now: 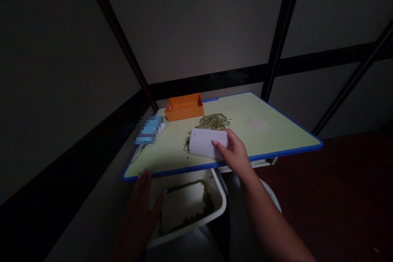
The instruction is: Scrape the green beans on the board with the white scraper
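My right hand [236, 154] is closed on a white plastic scraper [203, 142], a flat sheet with a small hole in one corner, with the thumb on top. The scraper is tilted over the near part of the table, at a pile of small green grains [214, 121]. Darker bits [186, 142] lie along its left edge. My left hand [139, 208] is in shadow at the table's near left edge, fingers stretched out and apart, holding nothing. Beside it, below the edge, is a white bin [221, 201] with green grains and a pale flat rectangular piece [184, 204] inside.
An orange open tray [184, 108] stands at the back left of the pale green table [245, 108], which has a blue rim. A blurred blue object [149, 130] with a white cable [137, 153] lies at the left. A pale patch of small bits [258, 123] is on the right.
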`<state>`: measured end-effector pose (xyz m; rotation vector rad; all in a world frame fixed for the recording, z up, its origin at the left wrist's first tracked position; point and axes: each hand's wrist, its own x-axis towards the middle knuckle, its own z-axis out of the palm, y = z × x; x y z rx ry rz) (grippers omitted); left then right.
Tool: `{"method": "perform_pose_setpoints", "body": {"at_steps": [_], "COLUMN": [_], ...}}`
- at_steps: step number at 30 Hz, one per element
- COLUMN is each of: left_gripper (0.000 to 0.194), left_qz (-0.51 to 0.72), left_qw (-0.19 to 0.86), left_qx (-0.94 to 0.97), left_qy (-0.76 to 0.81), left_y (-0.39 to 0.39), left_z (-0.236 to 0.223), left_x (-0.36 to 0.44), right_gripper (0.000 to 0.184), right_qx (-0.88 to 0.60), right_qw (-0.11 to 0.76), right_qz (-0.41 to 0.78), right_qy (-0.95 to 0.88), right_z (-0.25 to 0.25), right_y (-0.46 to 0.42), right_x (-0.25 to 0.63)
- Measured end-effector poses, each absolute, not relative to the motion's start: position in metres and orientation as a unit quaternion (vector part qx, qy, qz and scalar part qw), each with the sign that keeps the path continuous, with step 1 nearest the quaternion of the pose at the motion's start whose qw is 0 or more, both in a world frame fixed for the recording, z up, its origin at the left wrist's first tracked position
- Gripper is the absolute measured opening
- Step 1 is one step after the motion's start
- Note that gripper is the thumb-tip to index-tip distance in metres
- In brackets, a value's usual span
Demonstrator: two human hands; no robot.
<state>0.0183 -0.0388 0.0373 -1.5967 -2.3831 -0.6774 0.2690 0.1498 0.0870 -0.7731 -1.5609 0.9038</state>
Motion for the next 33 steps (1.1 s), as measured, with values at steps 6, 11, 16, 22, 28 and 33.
{"method": "perform_pose_setpoints", "body": {"at_steps": [6, 11, 16, 22, 28, 33], "left_gripper": [0.070, 0.071, 0.071, 0.071, 0.071, 0.071], "left_qz": [-0.225, -0.216, -0.215, -0.215, -0.215, -0.217], "left_qw": [0.100, 0.096, 0.094, 0.100, 0.098, 0.091], "left_qx": [-0.546, -0.542, -0.548, -0.558, -0.551, -0.550], "left_qy": [-0.801, -0.806, -0.803, -0.795, -0.800, -0.801], "left_y": [-0.038, -0.038, -0.038, -0.038, -0.037, -0.037], "left_z": [0.037, 0.039, 0.039, 0.040, 0.040, 0.042], "left_x": [0.018, 0.020, 0.021, 0.021, 0.022, 0.024], "right_gripper": [0.020, 0.017, 0.036, 0.039, 0.021, 0.018], "right_qx": [-0.316, -0.371, -0.355, -0.321, -0.342, -0.347], "right_qw": [0.545, 0.526, 0.536, 0.526, 0.513, 0.507], "right_qz": [0.379, 0.336, 0.319, 0.307, 0.331, 0.362], "right_qy": [-0.678, -0.687, -0.697, -0.725, -0.714, -0.701], "right_z": [0.098, 0.107, 0.115, 0.113, 0.114, 0.114], "right_y": [0.140, 0.127, 0.106, 0.091, 0.089, 0.094], "right_x": [0.278, 0.283, 0.272, 0.255, 0.263, 0.267]}}
